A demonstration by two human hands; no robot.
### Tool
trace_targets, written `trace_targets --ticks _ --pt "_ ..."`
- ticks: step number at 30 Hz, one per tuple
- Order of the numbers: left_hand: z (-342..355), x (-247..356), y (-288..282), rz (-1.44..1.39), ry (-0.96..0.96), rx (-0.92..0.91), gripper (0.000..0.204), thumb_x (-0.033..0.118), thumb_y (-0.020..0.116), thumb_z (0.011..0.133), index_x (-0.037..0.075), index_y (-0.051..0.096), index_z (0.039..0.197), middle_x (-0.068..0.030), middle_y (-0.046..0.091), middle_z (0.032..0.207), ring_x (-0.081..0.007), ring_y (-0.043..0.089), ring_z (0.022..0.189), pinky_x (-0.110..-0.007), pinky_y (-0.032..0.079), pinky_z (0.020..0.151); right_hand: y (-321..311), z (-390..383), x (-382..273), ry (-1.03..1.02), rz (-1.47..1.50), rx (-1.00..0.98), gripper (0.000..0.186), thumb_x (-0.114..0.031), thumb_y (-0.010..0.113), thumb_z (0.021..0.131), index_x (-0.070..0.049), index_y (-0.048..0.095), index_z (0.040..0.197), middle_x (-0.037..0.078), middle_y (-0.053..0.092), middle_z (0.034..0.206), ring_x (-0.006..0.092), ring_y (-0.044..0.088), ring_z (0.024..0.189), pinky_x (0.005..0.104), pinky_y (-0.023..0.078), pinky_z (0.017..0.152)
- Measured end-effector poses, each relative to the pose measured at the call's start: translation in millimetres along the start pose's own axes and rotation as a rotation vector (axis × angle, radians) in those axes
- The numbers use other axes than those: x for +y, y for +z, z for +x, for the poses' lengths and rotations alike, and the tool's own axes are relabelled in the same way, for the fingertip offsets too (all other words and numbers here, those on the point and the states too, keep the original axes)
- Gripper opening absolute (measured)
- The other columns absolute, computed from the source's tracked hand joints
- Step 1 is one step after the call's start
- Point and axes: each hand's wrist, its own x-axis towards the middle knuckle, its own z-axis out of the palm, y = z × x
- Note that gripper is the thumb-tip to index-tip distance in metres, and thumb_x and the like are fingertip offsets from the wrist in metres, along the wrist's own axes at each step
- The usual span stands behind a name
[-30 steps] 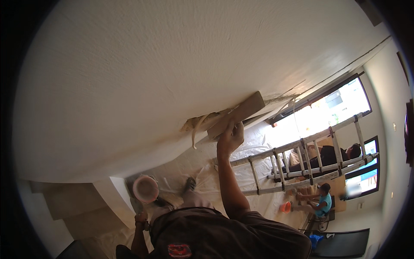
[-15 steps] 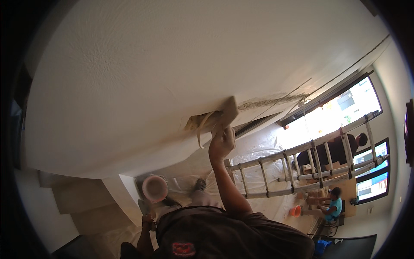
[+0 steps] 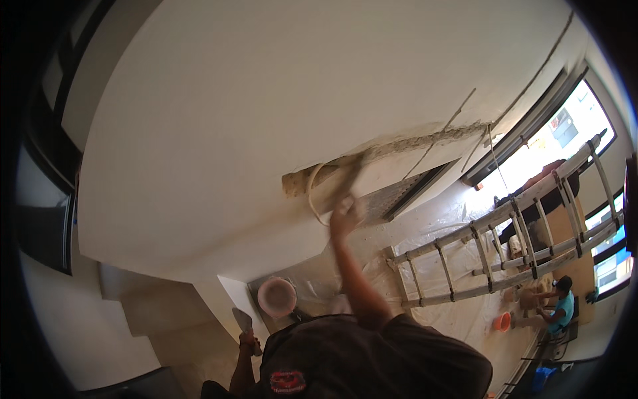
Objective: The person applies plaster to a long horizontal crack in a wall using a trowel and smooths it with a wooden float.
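My right hand [image 3: 347, 213] is raised to the pale wall [image 3: 219, 126], fingers closed round a flat plastering trowel [image 3: 347, 178]. The trowel is smeared by motion and lies across the rough open groove [image 3: 405, 144] in the wall; whether it touches the surface I cannot tell. Just left of it, a cream cable or hose [image 3: 312, 189] loops out of the groove's broken left end [image 3: 291, 185]. Low at the left, my left hand [image 3: 248, 343] grips a second trowel [image 3: 242, 320], its blade pointing up.
A bucket [image 3: 277, 297] stands below the wall on plastic sheeting [image 3: 452, 266]. To the right, a long ladder [image 3: 488, 263] slants across. Behind it is a person in dark clothes [image 3: 541, 206]; another in turquoise [image 3: 562, 312] sits near an orange bucket [image 3: 502, 322].
My view has turned, so the ladder, people and buckets sit farther right. The right-hand trowel has moved along the groove and blurred. More of the left-hand trowel's blade shows.
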Motion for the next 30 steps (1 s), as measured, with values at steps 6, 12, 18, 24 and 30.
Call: trace_targets --ticks 6,12,18,24,30 --pt "-12 -22 -31 0.226 -0.029 0.027 0.041 0.040 0.066 0.088 0.006 0.057 0.109 -0.0142 0.067 0.092 -0.0306 0.066 0.078 -0.047 0.053 0.067 -24 -15 4 0.232 0.278 -0.392 0.015 -0.001 0.066 0.079 0.001 0.069 0.094 0.014 0.068 0.086 0.0263 0.064 0.075 0.0355 0.050 0.068" --pt "-26 15 -5 0.205 0.028 0.004 0.039 0.037 0.066 0.087 0.006 0.058 0.109 -0.0141 0.066 0.088 -0.0303 0.064 0.073 -0.046 0.052 0.063 7 134 147 0.432 0.250 0.063 0.018 -0.010 0.061 0.091 0.006 0.068 0.096 0.010 0.067 0.086 0.0219 0.062 0.076 0.0380 0.049 0.071" --pt "-11 -1 4 0.426 0.175 -0.173 0.034 0.034 0.062 0.092 0.002 0.057 0.100 -0.0159 0.060 0.069 -0.0283 0.060 0.051 -0.044 0.051 0.046 -40 -39 30 0.093 0.459 -0.590 0.005 -0.003 0.069 0.084 -0.002 0.068 0.089 0.018 0.069 0.092 0.0350 0.068 0.087 0.0411 0.050 0.079" --pt "-22 52 36 0.268 0.064 -0.092 0.038 0.038 0.063 0.093 0.001 0.057 0.100 -0.0164 0.060 0.070 -0.0298 0.062 0.053 -0.044 0.053 0.048 -52 37 93 0.521 0.354 -0.352 0.016 -0.012 0.067 0.091 0.001 0.069 0.102 0.013 0.068 0.090 0.0232 0.067 0.081 0.0351 0.052 0.073" --pt "-36 72 103 0.489 0.184 -0.174 0.039 0.039 0.062 0.096 0.001 0.059 0.104 -0.0172 0.063 0.076 -0.0290 0.063 0.059 -0.044 0.055 0.053 9 89 141 0.655 0.224 -0.081 0.025 -0.024 0.061 0.096 -0.005 0.069 0.111 0.017 0.065 0.102 0.0317 0.062 0.092 0.0458 0.046 0.088"
